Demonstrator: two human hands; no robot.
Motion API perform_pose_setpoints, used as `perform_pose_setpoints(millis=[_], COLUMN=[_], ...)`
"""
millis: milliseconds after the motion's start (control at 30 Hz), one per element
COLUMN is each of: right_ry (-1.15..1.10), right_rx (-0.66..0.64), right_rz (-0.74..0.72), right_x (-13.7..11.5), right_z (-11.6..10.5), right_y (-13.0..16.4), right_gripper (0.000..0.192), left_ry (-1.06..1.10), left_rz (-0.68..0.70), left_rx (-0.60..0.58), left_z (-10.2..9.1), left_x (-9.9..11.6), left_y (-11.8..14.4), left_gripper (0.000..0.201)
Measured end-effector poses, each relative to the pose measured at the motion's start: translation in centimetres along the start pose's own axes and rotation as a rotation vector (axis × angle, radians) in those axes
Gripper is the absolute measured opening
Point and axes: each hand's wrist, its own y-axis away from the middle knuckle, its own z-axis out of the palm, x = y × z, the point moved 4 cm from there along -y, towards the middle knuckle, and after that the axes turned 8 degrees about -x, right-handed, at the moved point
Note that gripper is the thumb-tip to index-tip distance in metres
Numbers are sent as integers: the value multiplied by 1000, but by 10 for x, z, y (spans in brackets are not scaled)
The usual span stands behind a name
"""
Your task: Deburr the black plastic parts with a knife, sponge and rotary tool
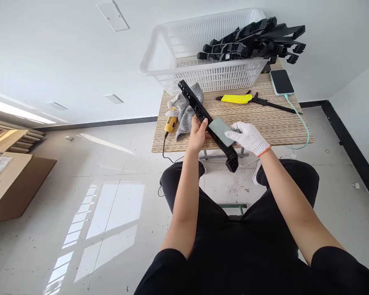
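My bare left hand [198, 133] is closed round the middle of a long black plastic part [193, 100], which slants from upper left to lower right over the table's front edge. Its hooked lower end hangs past the edge, between my knees. In a white knit glove with an orange cuff, my right hand [246, 137] grips a flat grey-green rectangular sheet [220, 130] by its right side. The sheet lies against the black part and covers some of it. What the sheet is made of, I cannot tell.
A white plastic basket [199, 69] at the back holds several black plastic parts [255, 41]. On the wood-patterned table [264, 129] are a yellow utility knife [236, 99], a black caliper [275, 105], a cabled phone [281, 82], a grey cloth [184, 123] and a corded yellow tool [171, 123].
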Motion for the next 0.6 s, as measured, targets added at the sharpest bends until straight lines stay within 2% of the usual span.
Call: perform_pose_setpoints(millis=[100, 200, 267, 333, 433, 533, 600], right_ry=[43, 60, 22, -72, -307, -505, -554], right_rx=[70, 132, 142, 132, 131, 186, 217], right_rz=[8, 22, 31, 41, 81, 128, 137], right_x=[-2, -5, -4, -2, 4, 10, 12], right_z=[-1, -2, -1, 0, -2, -7, -11], right_y=[0, 0, 0, -1, -1, -1, -1], right_gripper=[36, 34, 34, 33, 33, 38, 42], left_ry=[0, -76, -109, -103, -99, -104, -90], left_rz=[17, 54, 48, 37, 39, 45, 53], left_rx=[-67, -203, -269, -305, -356, -383, -381], left_z=[3, 8, 11, 12, 14, 13, 12], left_x=[5, 9, 10, 10, 10, 9, 9], left_y=[1, 3, 5, 6, 7, 7, 6], left_gripper=[70, 113, 129, 123, 100, 85, 81])
